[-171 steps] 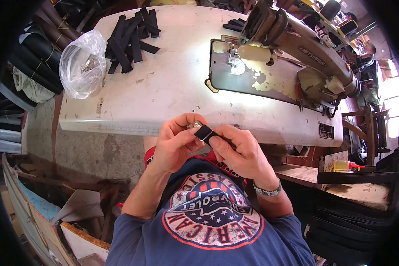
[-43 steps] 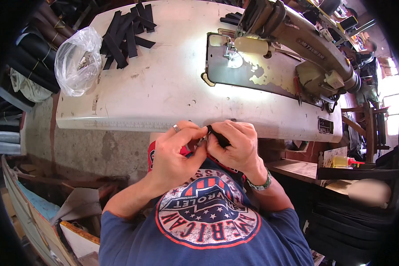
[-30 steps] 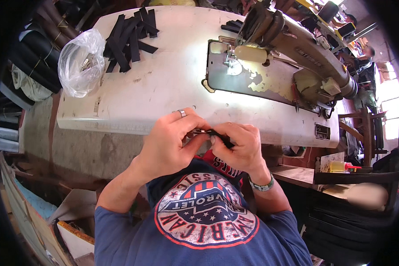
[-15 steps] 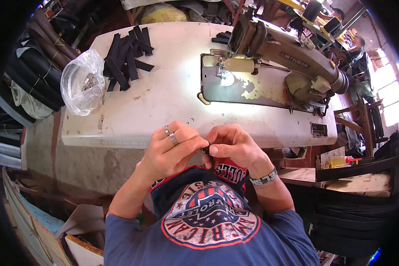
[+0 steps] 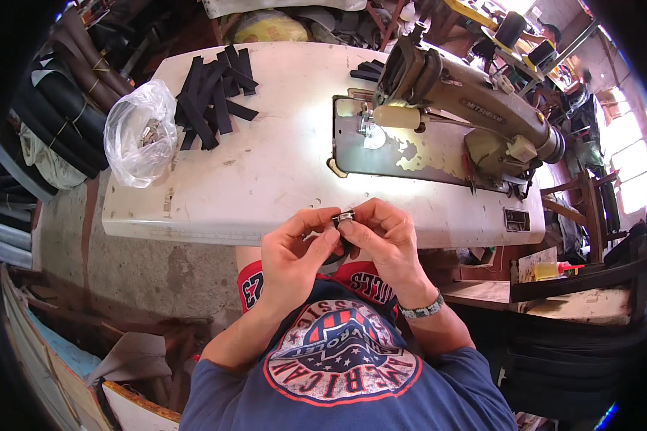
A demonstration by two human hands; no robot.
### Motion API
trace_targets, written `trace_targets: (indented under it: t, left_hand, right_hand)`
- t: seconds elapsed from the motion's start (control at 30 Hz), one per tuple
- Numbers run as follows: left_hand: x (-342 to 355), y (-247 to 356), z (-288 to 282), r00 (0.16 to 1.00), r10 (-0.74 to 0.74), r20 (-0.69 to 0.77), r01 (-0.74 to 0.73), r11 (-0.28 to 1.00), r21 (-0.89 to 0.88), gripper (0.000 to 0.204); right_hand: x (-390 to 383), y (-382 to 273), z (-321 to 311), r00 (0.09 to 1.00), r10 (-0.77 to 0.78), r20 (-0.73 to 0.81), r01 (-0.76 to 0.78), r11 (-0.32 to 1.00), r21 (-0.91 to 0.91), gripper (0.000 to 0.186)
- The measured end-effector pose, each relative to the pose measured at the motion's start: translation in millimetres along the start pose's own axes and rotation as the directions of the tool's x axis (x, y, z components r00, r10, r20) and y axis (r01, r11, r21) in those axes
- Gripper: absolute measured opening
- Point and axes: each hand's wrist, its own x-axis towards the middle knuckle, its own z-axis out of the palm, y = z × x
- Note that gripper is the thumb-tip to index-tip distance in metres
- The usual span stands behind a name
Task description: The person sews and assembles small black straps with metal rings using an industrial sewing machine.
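Just in front of the table's near edge, my two hands meet around a short black strap (image 5: 347,248) with a small silver metal fitting, like a buckle (image 5: 344,216), at its upper end. My left hand (image 5: 291,253) pinches it from the left, thumb and forefinger at the fitting. From the other side my right hand (image 5: 389,248) grips it, its thumb pressed just below the metal. The fingers hide most of the strap, and its lower end hangs between the palms. Several cut black strips (image 5: 212,93) lie heaped on the table's far left.
A sewing machine (image 5: 474,100) stands on the right of the white table (image 5: 251,179). Left lies a clear plastic bag (image 5: 140,154) holding small metal pieces. More black strips (image 5: 366,70) lie behind the machine's head. Scissors-like red-handled snips (image 5: 469,172) rest beside its base. Rolled material (image 5: 61,118) lines the left.
My left hand has lowered and turned, its knuckles no longer raised. The silver fitting now shows between my fingertips. Both hands still hold the strap.
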Motion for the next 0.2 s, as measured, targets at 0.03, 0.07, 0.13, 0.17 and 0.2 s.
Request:
trace_targets:
  t: [0.03,0.07,0.13,0.17,0.2]
  left_hand:
    - [1.0,-0.9,-1.8,0.996,-0.085,-0.025,0.086,0.996,0.018,0.021]
    - [1.9,-2.5,-3.8,0.984,-0.17,-0.05,0.171,0.985,0.033,0.021]
    - [2.5,-10.7,-10.0,0.983,-0.179,-0.025,0.177,0.982,-0.065,0.023]
    - [2.7,-15.6,-14.2,0.982,-0.189,0.002,0.187,0.969,-0.161,0.024]
    - [2.3,-19.3,-19.1,0.981,-0.193,0.035,0.196,0.961,-0.195,0.025]
  right_hand:
    - [-0.3,0.3,-0.1,1.0,-0.003,-0.017,0.002,1.0,-0.014,0.022]
    - [-0.5,1.0,-0.1,1.0,-0.004,-0.017,0.004,1.0,-0.015,0.022]
    - [-1.0,2.6,-0.3,1.0,0.002,-0.028,-0.002,1.0,-0.008,0.021]
    - [-1.9,3.2,-0.6,1.0,0.015,-0.01,-0.015,1.0,-0.002,0.022]
    - [-4.0,4.1,-1.3,1.0,0.029,0.003,-0.029,1.0,0.004,0.023]
